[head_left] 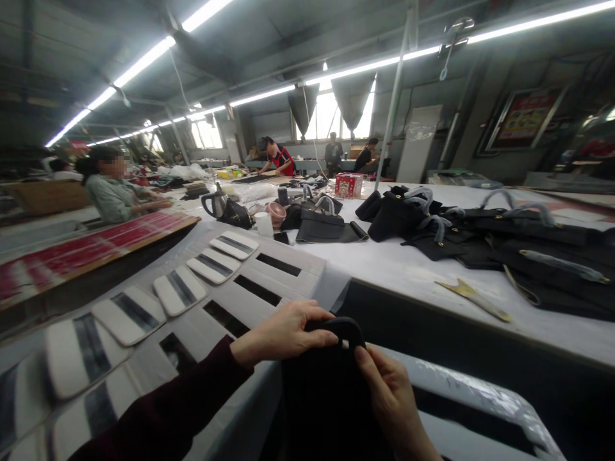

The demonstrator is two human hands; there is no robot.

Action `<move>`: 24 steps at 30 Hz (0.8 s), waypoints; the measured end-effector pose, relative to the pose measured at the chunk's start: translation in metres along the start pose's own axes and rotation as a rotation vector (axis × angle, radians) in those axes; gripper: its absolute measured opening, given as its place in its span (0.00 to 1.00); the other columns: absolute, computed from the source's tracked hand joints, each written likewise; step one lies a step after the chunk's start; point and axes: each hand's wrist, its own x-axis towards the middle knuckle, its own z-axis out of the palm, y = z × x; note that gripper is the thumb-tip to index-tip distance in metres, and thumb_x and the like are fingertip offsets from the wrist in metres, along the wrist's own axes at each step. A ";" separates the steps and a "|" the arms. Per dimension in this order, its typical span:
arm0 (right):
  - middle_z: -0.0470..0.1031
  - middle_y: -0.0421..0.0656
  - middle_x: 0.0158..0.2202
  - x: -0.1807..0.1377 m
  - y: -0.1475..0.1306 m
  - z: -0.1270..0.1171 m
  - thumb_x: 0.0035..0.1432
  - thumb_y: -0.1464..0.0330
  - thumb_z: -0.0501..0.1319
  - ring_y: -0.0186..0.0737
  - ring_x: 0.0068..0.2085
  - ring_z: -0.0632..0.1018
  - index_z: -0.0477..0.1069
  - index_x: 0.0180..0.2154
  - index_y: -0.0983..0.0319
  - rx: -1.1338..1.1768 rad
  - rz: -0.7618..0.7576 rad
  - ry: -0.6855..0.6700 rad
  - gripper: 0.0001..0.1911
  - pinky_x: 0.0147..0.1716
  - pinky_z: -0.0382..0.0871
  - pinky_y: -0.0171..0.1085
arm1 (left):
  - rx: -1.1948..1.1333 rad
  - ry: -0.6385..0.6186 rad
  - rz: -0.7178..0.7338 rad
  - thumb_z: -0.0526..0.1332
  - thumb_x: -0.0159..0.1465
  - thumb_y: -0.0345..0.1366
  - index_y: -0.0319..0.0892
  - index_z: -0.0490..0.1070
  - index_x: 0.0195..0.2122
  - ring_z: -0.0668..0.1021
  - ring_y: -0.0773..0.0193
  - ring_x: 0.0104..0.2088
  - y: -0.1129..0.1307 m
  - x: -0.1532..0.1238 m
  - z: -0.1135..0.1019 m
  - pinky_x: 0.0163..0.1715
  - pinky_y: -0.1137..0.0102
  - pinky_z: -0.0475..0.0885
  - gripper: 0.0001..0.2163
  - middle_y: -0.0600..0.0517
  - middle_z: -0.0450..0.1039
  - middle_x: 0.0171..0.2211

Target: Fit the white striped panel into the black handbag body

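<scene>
Between my two hands hangs a black panel [327,403] with a rounded upper edge; it looks like leather or a similar sheet. My left hand [293,330] grips its top edge, thumb lying across the front and fingers behind. On the right side of that edge, my right hand [387,378] pinches the panel between thumb and fingers. A small light spot shows at the edge between both thumbs; what it is I cannot make out. The panel's lower part runs out of view at the bottom.
White pads with dark stripes [180,291] lie in a row on cardboard [307,262] with slots. Black bags [408,214] with wrapped handles, a yellowish forked tool [473,299], a kettle [216,203] and a red box [348,185] stand on the white table. A co-worker [113,186] sits at left.
</scene>
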 end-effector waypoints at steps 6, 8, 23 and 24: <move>0.52 0.36 0.22 0.003 -0.008 0.007 0.63 0.48 0.55 0.30 0.25 0.55 0.56 0.24 0.62 -0.003 -0.004 -0.021 0.27 0.23 0.48 0.33 | -0.109 -0.389 0.051 0.65 0.61 0.42 0.49 0.64 0.62 0.70 0.59 0.57 0.006 0.023 -0.017 0.56 0.68 0.65 0.27 0.50 0.67 0.59; 0.52 0.35 0.22 0.002 -0.009 0.007 0.62 0.47 0.56 0.30 0.25 0.55 0.58 0.24 0.62 0.014 0.023 -0.039 0.27 0.23 0.48 0.33 | -0.222 -0.513 -0.010 0.64 0.61 0.40 0.48 0.66 0.58 0.73 0.59 0.52 0.006 0.031 -0.015 0.51 0.69 0.68 0.23 0.51 0.72 0.53; 0.66 0.40 0.25 -0.040 0.005 0.014 0.64 0.50 0.53 0.34 0.27 0.65 0.66 0.30 0.63 -0.257 0.070 0.081 0.23 0.26 0.55 0.34 | -0.061 -0.549 -0.062 0.68 0.56 0.47 0.44 0.75 0.45 0.77 0.61 0.38 -0.004 0.054 -0.001 0.36 0.73 0.70 0.19 0.52 0.77 0.37; 0.65 0.39 0.24 -0.038 0.004 0.015 0.65 0.50 0.53 0.34 0.27 0.64 0.66 0.30 0.63 -0.264 0.058 0.070 0.23 0.26 0.54 0.34 | -0.040 -0.570 -0.057 0.69 0.55 0.48 0.44 0.76 0.44 0.77 0.61 0.37 -0.001 0.055 0.000 0.35 0.73 0.70 0.19 0.52 0.78 0.36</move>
